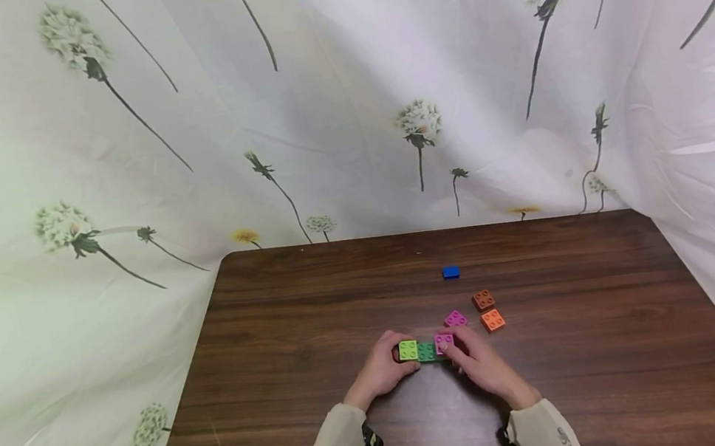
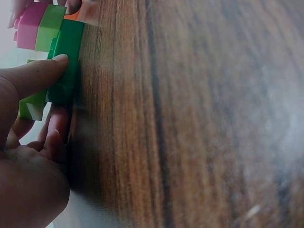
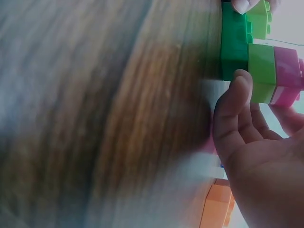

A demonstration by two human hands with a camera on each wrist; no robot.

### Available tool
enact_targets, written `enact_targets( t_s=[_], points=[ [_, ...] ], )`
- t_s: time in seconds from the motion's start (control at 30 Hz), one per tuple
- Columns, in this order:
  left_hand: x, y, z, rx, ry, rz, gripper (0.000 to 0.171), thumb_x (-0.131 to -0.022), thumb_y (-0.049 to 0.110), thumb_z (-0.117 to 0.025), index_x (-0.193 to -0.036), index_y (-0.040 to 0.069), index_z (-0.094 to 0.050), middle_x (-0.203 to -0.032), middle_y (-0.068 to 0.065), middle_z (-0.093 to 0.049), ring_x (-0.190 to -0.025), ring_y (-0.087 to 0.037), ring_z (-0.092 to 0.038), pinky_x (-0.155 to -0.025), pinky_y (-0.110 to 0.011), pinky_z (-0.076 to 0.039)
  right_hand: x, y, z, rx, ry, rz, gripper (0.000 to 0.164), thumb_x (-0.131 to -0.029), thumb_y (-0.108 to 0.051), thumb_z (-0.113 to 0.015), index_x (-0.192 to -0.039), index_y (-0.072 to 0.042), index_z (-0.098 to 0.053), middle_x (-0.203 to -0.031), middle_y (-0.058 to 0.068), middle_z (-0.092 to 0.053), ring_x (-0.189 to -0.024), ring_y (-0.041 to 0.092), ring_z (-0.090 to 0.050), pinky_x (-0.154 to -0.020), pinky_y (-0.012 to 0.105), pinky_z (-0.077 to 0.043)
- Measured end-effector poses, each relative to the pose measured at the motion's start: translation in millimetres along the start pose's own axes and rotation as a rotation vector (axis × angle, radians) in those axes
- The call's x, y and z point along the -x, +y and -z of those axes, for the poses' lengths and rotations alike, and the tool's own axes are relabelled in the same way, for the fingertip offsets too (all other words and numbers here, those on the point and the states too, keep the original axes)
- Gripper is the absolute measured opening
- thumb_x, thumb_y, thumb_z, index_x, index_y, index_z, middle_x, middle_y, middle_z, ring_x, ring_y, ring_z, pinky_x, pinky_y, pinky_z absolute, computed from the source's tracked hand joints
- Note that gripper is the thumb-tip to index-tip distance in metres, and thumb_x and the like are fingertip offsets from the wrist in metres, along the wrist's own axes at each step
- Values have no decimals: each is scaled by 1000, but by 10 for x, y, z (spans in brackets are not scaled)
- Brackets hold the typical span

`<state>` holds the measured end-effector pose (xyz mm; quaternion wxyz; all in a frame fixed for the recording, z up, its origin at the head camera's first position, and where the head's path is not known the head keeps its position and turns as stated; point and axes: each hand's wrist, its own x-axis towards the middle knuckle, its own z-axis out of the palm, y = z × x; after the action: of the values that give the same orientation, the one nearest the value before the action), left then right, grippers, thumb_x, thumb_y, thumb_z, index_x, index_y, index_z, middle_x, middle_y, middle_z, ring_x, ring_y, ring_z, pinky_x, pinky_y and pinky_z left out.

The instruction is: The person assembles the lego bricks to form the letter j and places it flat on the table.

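Note:
A long dark green brick lies on the table between both hands. On its left end sits a light green brick; on its right end another light green brick carries a pink brick. My left hand grips the left end, its thumb against the dark green brick's near side. With bent fingers, my right hand holds the stacked pink and light green bricks at the right end. Parts of its fingers are hidden behind the stack in the right wrist view.
Beyond the right hand lie a second pink brick, a brown brick and an orange brick. Farther back is a blue brick. The brown wooden table meets a flower-printed cloth behind it.

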<state>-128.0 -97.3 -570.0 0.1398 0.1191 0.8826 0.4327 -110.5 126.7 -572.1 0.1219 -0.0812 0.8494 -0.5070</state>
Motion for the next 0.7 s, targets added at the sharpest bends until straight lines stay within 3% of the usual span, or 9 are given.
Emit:
enact_targets(
  t_s=[0.13, 0.23, 0.37, 0.5, 0.7],
  points=[
    [2, 1, -6, -6, 2, -9, 36, -79, 16, -79, -113, 12, -66, -104, -1, -58, -90, -11, -52, -79, -27, -43, 17, -3, 7, 2, 21, 12, 40, -99, -42, -50, -128, -16, -59, -138, 7, -54, -126, 26, -51, -105, 51, -38],
    [1, 2, -8, -7, 2, -11, 37, -79, 16, -79, -114, 12, -66, -104, -1, -58, -91, -11, -53, -80, -27, -43, 20, -3, 17, 6, 102, 57, 36, -100, -37, -50, -123, -13, -62, -130, 6, -60, -123, 24, -53, -103, 50, -40],
    [-6, 0, -11, -11, 1, -1, 37, -80, 17, -78, -114, 13, -66, -105, 0, -58, -92, -11, -53, -82, -29, -44, 9, 2, 48, 28, 272, 101, 22, -99, -24, -55, -112, -11, -66, -105, 3, -66, -91, 14, -60, -79, 34, -50],
    [-4, 0, -10, -20, -2, 7, 37, -80, 18, -78, -114, 13, -66, -105, 0, -58, -93, -12, -53, -83, -31, -44, -2, 8, 88, 25, 380, 58, 16, -95, -12, -59, -109, -10, -65, -94, 3, -64, -69, 7, -52, -59, 24, -45],
    [8, 2, 3, -19, -8, 12, 37, -80, 18, -78, -115, 13, -66, -106, -1, -57, -95, -13, -54, -84, -32, -44, -52, 43, 108, 83, 430, 84, 26, -87, -2, -66, -112, -6, -64, -97, 8, -60, -68, 10, -48, -60, 24, -42]
  ],
)
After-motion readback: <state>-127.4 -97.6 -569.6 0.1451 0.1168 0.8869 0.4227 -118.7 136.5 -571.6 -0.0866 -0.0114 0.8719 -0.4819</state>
